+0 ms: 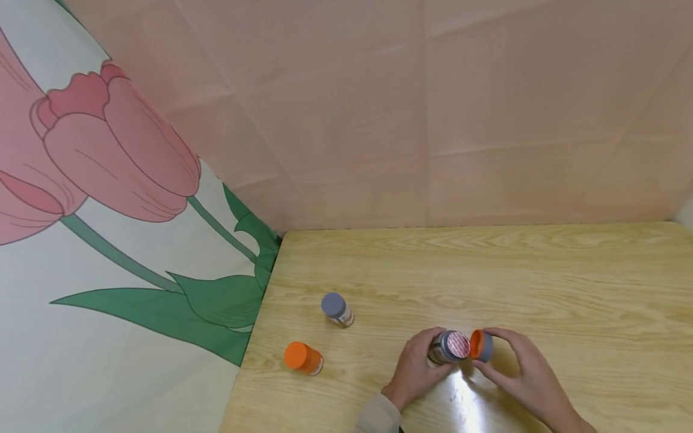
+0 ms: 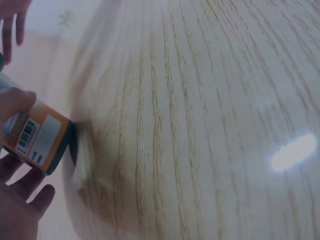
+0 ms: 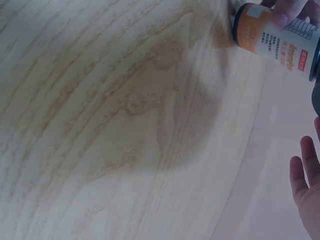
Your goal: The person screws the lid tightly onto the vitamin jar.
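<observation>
My left hand (image 1: 419,365) grips a small labelled bottle (image 1: 442,349), tilted so that its mouth faces right. A pink and white patterned seal (image 1: 458,345) covers the mouth. Close beside it, my right hand (image 1: 522,368) pinches a grey screw cap (image 1: 486,347) with an orange inside, turned toward the bottle mouth. In the left wrist view the bottle (image 2: 42,137) shows an orange and white label with a barcode, the thumb lying across it. The right wrist view has the bottle (image 3: 277,44) at the upper right, and the right hand (image 3: 309,185) below it.
Two more small bottles stand to the left on the wood-grain table (image 1: 568,270): one with a grey cap (image 1: 333,305), one orange (image 1: 303,358). A pinkish cloth (image 1: 379,120) hangs behind the table, and a tulip-print cloth (image 1: 135,252) borders its left side.
</observation>
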Motion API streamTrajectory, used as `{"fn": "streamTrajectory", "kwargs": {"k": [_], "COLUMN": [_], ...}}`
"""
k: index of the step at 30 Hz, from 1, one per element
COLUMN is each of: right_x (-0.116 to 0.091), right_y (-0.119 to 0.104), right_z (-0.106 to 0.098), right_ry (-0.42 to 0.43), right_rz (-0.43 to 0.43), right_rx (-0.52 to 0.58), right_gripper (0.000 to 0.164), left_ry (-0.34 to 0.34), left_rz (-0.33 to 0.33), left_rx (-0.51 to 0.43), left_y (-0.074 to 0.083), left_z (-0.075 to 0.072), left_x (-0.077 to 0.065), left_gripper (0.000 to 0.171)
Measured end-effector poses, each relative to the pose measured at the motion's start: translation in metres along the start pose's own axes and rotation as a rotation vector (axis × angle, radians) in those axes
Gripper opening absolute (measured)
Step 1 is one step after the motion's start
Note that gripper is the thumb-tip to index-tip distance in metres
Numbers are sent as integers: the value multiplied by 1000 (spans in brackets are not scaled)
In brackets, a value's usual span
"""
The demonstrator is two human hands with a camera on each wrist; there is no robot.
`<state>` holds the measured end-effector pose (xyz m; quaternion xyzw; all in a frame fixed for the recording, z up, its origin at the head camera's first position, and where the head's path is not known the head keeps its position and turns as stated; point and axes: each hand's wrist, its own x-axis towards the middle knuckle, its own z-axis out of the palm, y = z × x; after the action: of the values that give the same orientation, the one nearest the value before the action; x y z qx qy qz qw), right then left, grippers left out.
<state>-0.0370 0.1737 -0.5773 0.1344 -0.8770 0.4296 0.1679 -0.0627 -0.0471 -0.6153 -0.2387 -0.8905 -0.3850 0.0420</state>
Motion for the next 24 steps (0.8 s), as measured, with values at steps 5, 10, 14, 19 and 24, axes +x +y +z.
{"fn": "streamTrajectory", "kwargs": {"k": [5,10,14,19,24], "right_x": [2,4,5,8,9], "right_y": [-1,-2,-6,-9,-10], "right_z": [-1,1,2,5,7], "right_ry": [-8,-15,-1,18,11], "right_rz": [-49,-63,-77,-112,-117], "right_rx": [-9,-9,-6,-19,-32], "right_gripper": [75,76,76,74,72], "left_ry": [-2,3,20,43,38], "left_rz": [9,13,26,52,53], "left_rx": [22,70,97,128,149], "left_y": [1,0,-1,0,1], "left_z": [0,2,4,4,4], "left_x": [1,1,1,1,1], "left_gripper": [64,64,65,67,66]}}
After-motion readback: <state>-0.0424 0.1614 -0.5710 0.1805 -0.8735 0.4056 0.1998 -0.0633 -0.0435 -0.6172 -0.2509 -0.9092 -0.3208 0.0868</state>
